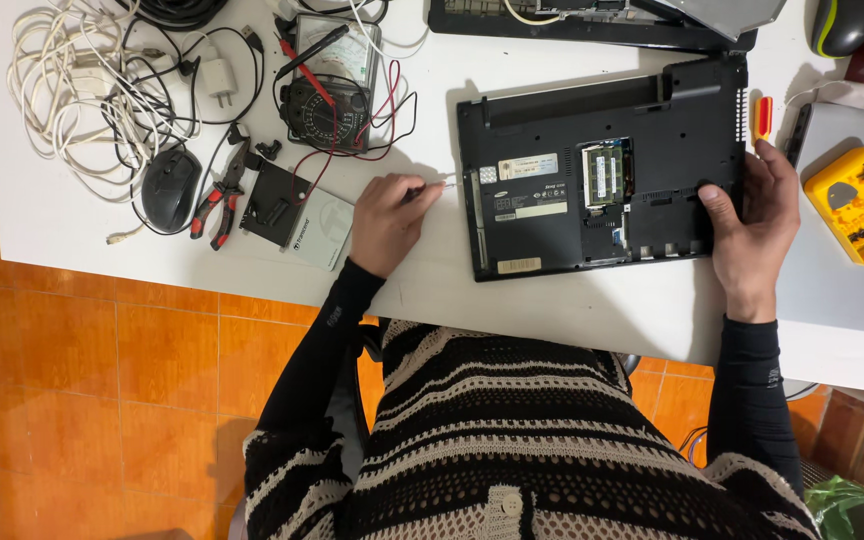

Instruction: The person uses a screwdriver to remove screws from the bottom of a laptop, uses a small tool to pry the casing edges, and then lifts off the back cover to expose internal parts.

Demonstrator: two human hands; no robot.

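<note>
White worktop (pixel 572 310) over orange tiled floor. One black laptop (pixel 602 170), underside up, lies near the worktop's front edge, memory bay open. Three pale rectangular labels sit toward its left end, a fourth small one by the front-left corner. Left hand (pixel 387 220) rests on the worktop just left of the laptop, fingers closed on a thin silver tool (pixel 432 187) whose tip points at the laptop's left edge. Right hand (pixel 752 225) lies over the laptop's right edge, fingers curled on it, thumb on the base. One yellow bit case (pixel 857 205) at the right edge. Toward the left edge: one black mouse (pixel 169 188), one pair of red-handled pliers (pixel 214 205), one analog multimeter (pixel 330 85), white cables (pixel 72 80).
</note>
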